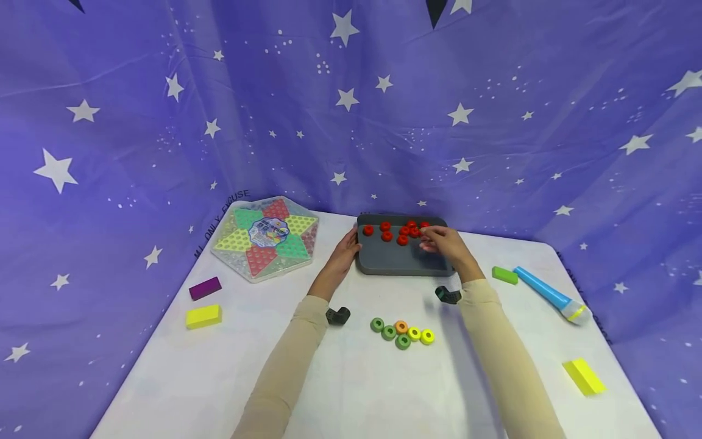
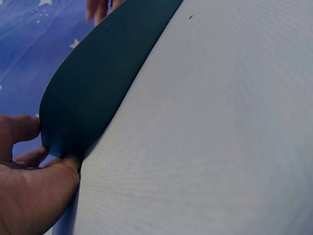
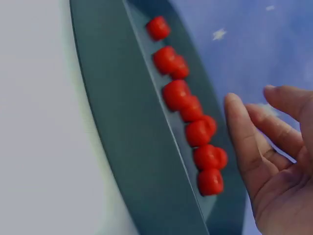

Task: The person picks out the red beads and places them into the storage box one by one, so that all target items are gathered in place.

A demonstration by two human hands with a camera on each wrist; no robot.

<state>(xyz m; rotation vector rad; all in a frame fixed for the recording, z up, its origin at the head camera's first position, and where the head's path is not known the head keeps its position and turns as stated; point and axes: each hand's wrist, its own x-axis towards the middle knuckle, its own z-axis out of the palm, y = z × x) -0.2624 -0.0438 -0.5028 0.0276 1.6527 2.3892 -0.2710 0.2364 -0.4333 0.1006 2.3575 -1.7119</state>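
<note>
A dark grey tray (image 1: 403, 263) lies at the far side of the table and holds several red rings (image 3: 176, 95), each with a hole. My left hand (image 1: 342, 253) grips the tray's left end; in the left wrist view the thumb and fingers (image 2: 24, 128) bend round its corner. Over the right part of the tray is my right hand (image 1: 445, 241), near the rightmost red rings. In the right wrist view its thumb and fingers stand apart with nothing between them.
Green rings (image 1: 389, 332), yellow rings (image 1: 427, 337) and an orange ring (image 1: 401, 327) lie before the tray. A star-patterned game board (image 1: 267, 238), a purple block (image 1: 205, 288) and a yellow block (image 1: 203, 317) are left; a green block (image 1: 504, 275), toy microphone (image 1: 548, 294) and yellow block (image 1: 584, 377) right.
</note>
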